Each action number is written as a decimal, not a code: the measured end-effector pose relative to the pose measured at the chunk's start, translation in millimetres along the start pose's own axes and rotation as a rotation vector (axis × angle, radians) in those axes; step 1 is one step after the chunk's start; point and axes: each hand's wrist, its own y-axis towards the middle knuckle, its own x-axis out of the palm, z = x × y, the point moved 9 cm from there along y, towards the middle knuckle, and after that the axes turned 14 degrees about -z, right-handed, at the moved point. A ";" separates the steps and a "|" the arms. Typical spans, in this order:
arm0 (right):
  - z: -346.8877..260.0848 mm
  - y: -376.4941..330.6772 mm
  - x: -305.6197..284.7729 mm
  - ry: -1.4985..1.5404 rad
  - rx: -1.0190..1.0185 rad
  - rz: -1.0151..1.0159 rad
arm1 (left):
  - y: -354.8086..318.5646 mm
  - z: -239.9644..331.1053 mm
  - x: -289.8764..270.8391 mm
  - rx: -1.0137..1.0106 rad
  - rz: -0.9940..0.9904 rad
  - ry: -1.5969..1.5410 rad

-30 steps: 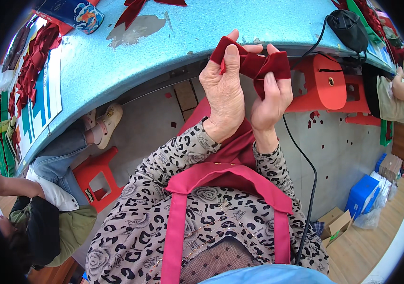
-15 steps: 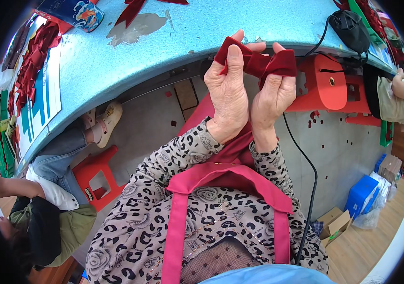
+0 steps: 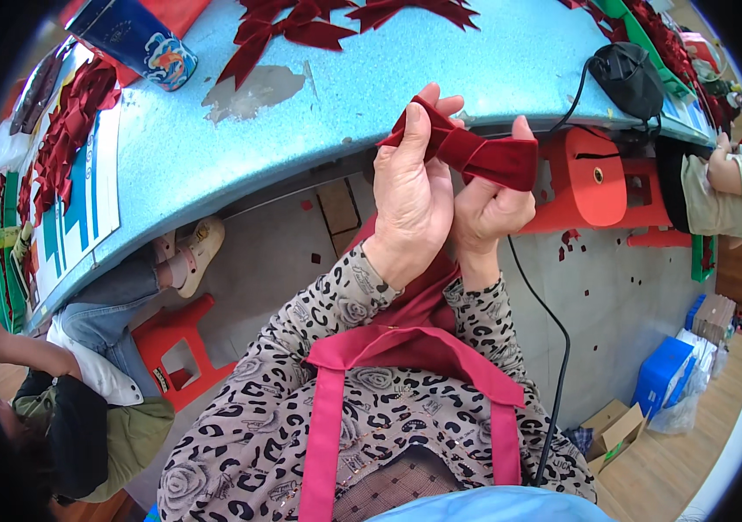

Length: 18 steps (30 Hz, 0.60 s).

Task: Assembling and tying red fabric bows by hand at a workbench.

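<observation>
A dark red velvet bow (image 3: 488,158) is held up between my hands, just in front of the table's near edge. My left hand (image 3: 413,187) pinches its left loop, thumb in front and fingers behind. My right hand (image 3: 491,207) grips the bow from below near its right loop, with one finger raised behind it. The right loop stands out flat and wide, and a folded band crosses the middle. Part of the right hand's fingers is hidden by the velvet.
Finished red bows (image 3: 280,35) lie on the light blue table (image 3: 214,157). A dark blue cup (image 3: 140,43) stands far left, a black device with a cable (image 3: 628,78) far right. A red stool (image 3: 593,178) is under the table. A co-worker's legs (image 3: 114,300) are at left.
My hands have turned the bow so its right loop lies flatter and more fully shown. The right hand has moved lower under it. The view has shifted, bringing more bows on the table into sight.
</observation>
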 end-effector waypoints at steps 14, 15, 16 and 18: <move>6.7 12.4 -6.6 0.161 0.122 0.019 | 3.5 7.5 11.8 0.023 -0.009 -0.004; -2.1 14.4 -6.1 0.042 0.045 0.000 | 3.9 7.4 11.7 0.011 -0.004 -0.027; -4.3 15.1 -6.8 0.042 0.045 0.001 | 3.4 8.6 13.6 0.011 -0.005 -0.027; -5.9 15.6 -10.6 0.143 0.089 0.021 | 1.2 20.0 24.2 0.071 -0.042 0.155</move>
